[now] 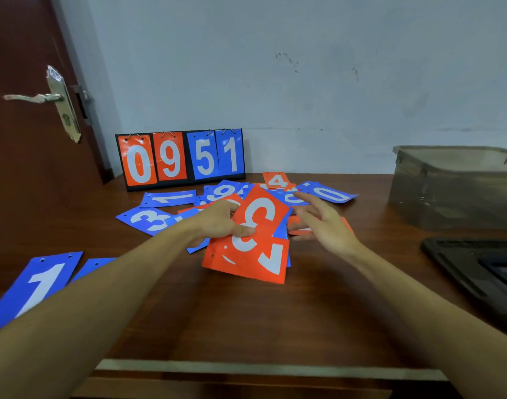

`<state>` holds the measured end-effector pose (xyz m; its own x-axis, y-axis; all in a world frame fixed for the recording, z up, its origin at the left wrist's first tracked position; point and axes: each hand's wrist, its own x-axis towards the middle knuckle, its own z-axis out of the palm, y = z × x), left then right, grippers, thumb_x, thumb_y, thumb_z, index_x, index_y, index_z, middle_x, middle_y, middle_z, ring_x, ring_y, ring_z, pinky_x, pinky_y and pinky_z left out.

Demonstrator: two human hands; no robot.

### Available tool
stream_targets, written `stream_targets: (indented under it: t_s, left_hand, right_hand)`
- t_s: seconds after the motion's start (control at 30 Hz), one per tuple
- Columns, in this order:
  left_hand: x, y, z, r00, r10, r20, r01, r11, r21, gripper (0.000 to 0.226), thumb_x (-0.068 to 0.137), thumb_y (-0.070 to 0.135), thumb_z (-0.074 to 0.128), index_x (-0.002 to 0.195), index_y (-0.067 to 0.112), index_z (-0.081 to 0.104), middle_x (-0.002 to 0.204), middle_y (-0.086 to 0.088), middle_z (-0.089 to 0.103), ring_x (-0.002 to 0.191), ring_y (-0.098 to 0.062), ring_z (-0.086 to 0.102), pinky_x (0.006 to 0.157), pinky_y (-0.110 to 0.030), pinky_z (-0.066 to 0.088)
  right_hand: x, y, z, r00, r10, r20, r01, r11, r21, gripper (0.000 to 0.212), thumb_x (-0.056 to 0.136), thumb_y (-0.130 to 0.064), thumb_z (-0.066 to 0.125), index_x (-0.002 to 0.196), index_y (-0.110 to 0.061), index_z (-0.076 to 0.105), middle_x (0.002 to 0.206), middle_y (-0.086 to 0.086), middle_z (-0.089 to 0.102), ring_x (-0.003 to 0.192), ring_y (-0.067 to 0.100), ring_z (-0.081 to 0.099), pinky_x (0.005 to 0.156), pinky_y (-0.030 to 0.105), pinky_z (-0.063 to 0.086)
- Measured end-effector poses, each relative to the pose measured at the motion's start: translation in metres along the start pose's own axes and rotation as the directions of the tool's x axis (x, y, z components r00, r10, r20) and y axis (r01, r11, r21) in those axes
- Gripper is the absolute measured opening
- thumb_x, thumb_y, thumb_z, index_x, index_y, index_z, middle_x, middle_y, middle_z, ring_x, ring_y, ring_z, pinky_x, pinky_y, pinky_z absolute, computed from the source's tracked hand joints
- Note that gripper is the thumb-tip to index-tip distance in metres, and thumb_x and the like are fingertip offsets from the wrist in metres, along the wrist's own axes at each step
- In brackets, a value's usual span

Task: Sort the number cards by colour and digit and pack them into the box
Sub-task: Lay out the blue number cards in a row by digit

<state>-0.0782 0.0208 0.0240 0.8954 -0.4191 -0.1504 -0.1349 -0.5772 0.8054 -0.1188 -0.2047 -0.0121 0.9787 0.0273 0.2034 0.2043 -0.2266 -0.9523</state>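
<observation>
Left hand (pixel 220 223) pinches red card 3 (pixel 261 214), right hand (pixel 324 223) spread at 3 o'clock; open tabletop (pixel 246 318) toward 6 o'clock edge.

Box (pixel 453 182): right side cut off by the frame edge, contents not legible through the cloudy wall. Black moulded piece (pixel 477 272): runs off the right edge, identity unclear. Blue 1 card (pixel 36 286): lower corner cut off at left. Blue card (pixel 95 266) beside it: digit hidden under the left forearm (pixel 117 283). Right hand (pixel 321 223): blurred; it covers an orange card (pixel 297 227), digit unreadable. Left hand (pixel 217 223): thumb hides part of the orange 3 card (pixel 261 214). Overlapping cards behind show only partial digits.
</observation>
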Motion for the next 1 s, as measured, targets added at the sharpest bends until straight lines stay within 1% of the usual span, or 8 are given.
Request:
stream_targets:
  t_s: [0.13,0.2,0.37,0.53,0.73,0.8,0.9,1.0]
  left_hand:
    - [-0.006,-0.010,0.005,0.994,-0.007,-0.107,-0.010,0.987,-0.162,0.038,0.082,0.029,0.072,0.115,0.015,0.061,0.106,0.000,0.070,0.086,-0.014,0.070,0.076,-0.030,0.058]
    - [-0.010,-0.013,0.008,0.984,0.002,-0.176,-0.037,0.980,-0.196,0.032,0.084,0.030,0.069,0.113,0.019,0.058,0.104,0.002,0.068,0.080,-0.008,0.066,0.066,-0.022,0.055]
    - [-0.026,-0.023,0.000,0.982,-0.002,-0.190,-0.061,0.944,-0.324,0.038,0.084,0.024,0.069,0.118,0.018,0.055,0.104,0.002,0.065,0.078,-0.004,0.064,0.053,-0.013,0.051]
    - [-0.039,-0.040,-0.014,0.990,-0.033,-0.139,-0.013,0.948,-0.319,0.046,0.075,0.007,0.077,0.116,0.017,0.057,0.112,-0.004,0.067,0.085,-0.009,0.066,0.061,-0.020,0.055]
    - [-0.043,-0.047,-0.018,0.989,-0.026,-0.148,0.005,0.990,-0.141,0.066,0.067,0.029,0.084,0.125,0.015,0.057,0.127,0.001,0.056,0.113,-0.015,0.055,0.085,-0.030,0.054]
    - [-0.046,-0.048,-0.018,0.991,-0.018,-0.136,-0.002,0.989,-0.145,0.060,0.068,0.032,0.082,0.120,0.015,0.058,0.126,0.003,0.056,0.117,-0.016,0.053,0.094,-0.034,0.051]
    - [-0.052,-0.048,-0.021,0.994,-0.013,-0.107,-0.010,0.979,-0.205,0.041,0.076,0.026,0.076,0.113,0.019,0.060,0.120,0.000,0.061,0.098,-0.010,0.061,0.076,-0.020,0.055]
    - [-0.056,-0.050,-0.022,0.992,-0.040,-0.120,0.011,0.971,-0.240,0.038,0.077,0.024,0.075,0.112,0.020,0.060,0.123,-0.006,0.057,0.105,-0.015,0.060,0.078,-0.026,0.056]
  right_hand:
    - [0.004,-0.006,0.025,0.993,0.120,-0.001,-0.119,0.985,-0.125,0.067,0.082,-0.021,0.073,0.139,-0.016,0.038,0.105,0.001,0.059,0.084,0.013,0.064,0.064,0.027,0.054]
    - [0.009,-0.007,0.036,0.988,0.146,-0.045,-0.152,0.968,-0.200,0.070,0.078,-0.017,0.076,0.138,-0.014,0.040,0.107,0.000,0.056,0.090,0.015,0.062,0.069,0.025,0.051]
    - [0.019,-0.010,0.059,0.970,0.206,-0.128,-0.223,0.966,-0.133,0.058,0.080,-0.018,0.074,0.132,-0.011,0.049,0.122,0.007,0.058,0.107,0.024,0.061,0.091,0.040,0.053]
    - [0.018,-0.018,0.069,0.955,0.297,-0.028,-0.298,0.952,-0.074,0.034,0.089,-0.029,0.064,0.119,-0.015,0.057,0.116,0.004,0.065,0.092,0.017,0.067,0.073,0.032,0.057]
    - [0.020,-0.035,0.081,0.987,0.111,-0.113,-0.135,0.963,-0.233,0.052,0.077,-0.032,0.076,0.123,-0.024,0.053,0.119,0.002,0.054,0.101,0.016,0.059,0.072,0.030,0.055]
    - [0.021,-0.037,0.082,0.988,0.099,-0.115,-0.126,0.955,-0.267,0.045,0.079,-0.025,0.076,0.120,-0.021,0.057,0.125,0.004,0.056,0.108,0.019,0.058,0.077,0.030,0.054]
    - [0.021,-0.039,0.079,0.978,0.131,-0.162,-0.170,0.951,-0.258,0.038,0.082,-0.022,0.073,0.118,-0.015,0.061,0.124,0.005,0.061,0.111,0.019,0.060,0.091,0.035,0.052]
    - [0.020,-0.038,0.073,0.970,0.185,-0.159,-0.214,0.959,-0.187,0.029,0.085,-0.021,0.069,0.113,-0.013,0.063,0.117,0.006,0.065,0.101,0.018,0.064,0.084,0.034,0.056]
